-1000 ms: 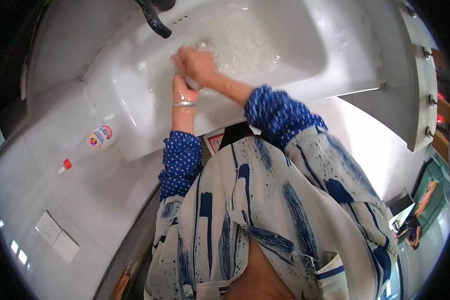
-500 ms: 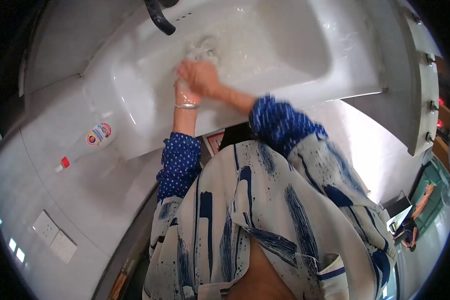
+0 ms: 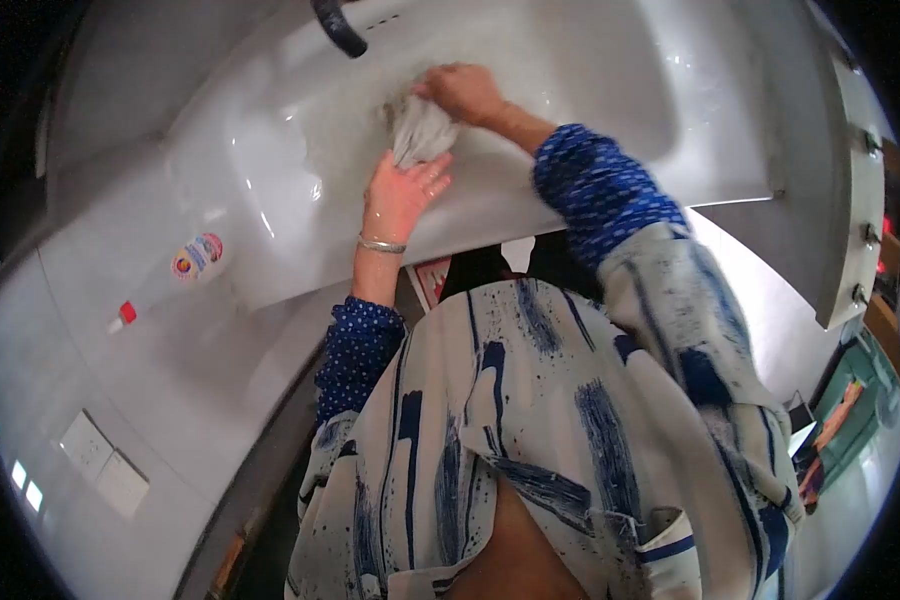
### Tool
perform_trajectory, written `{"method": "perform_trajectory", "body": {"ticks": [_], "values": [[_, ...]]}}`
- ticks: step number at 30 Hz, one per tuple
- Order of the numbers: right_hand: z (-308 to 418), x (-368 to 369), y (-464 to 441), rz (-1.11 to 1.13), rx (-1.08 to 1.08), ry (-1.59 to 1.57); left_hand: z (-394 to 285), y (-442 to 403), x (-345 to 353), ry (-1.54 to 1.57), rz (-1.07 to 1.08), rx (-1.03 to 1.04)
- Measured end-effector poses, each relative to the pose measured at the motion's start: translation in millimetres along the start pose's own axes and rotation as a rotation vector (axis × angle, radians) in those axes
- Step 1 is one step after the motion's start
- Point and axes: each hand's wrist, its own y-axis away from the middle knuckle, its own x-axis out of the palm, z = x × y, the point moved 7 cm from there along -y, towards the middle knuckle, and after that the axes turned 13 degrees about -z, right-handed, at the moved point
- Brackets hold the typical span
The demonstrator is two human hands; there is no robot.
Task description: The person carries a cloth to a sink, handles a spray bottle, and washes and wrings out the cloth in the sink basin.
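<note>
A wet, crumpled white cloth (image 3: 422,133) hangs over the basin of the white sink (image 3: 270,165). My right hand (image 3: 462,92) is closed on its upper edge, the fingertips partly hidden. Just below it, my left hand (image 3: 402,192) is open, fingers spread and wet, touching the lower end of the cloth. A silver bangle (image 3: 382,245) circles the left wrist. Above the hands, a black faucet (image 3: 340,28) reaches over the sink. Shallow, cloudy water shows in the basin around the cloth.
A clear bottle with a red cap (image 3: 198,258) lies on the pale counter (image 3: 120,240) to the left. White wall sockets (image 3: 105,462) are at lower left. On the right stands a white cabinet with knobs (image 3: 855,200). Part of another person (image 3: 832,425) shows at far right.
My hands were pressed together over the cloth and have come apart. The right hand has moved up and right with the cloth; the left has opened its fingers. The view has shifted slightly.
</note>
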Motion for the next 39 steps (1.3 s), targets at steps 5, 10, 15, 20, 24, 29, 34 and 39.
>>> {"method": "perform_trajectory", "body": {"ticks": [5,10,15,20,24,29,34,39], "values": [[-35.3,-23.1,9.9,-0.107,0.000,0.260,-16.2,12.7,-27.9,-0.573,-0.138,0.056],[-3.5,16.7,44.4,0.397,0.306,-0.072,-66.4,-130.3,-68.4,-1.195,-0.723,0.676],[58.2,-49.4,-5.6,0.277,-0.083,-0.223,-68.7,-153.2,-42.8,-1.743,-0.579,0.803],[66.9,-145.3,-50.1,0.094,-0.270,-0.232,-114.9,-82.1,-28.1,-0.456,-0.348,0.493],[43.2,-176.3,-23.5,0.213,-0.275,0.077,-113.3,-84.9,-39.5,-0.141,-0.125,0.375],[-28.1,-116.9,42.7,0.420,-0.271,0.415,-59.6,-111.7,-54.4,-0.528,-0.187,0.459],[-29.2,-102.3,23.4,0.460,-0.151,0.362,-35.3,-114.9,-74.3,-0.302,-0.373,0.239],[-39.6,-2.0,-40.1,0.101,0.013,0.350,-38.5,-119.4,-70.9,-0.243,-0.392,0.195]]}}
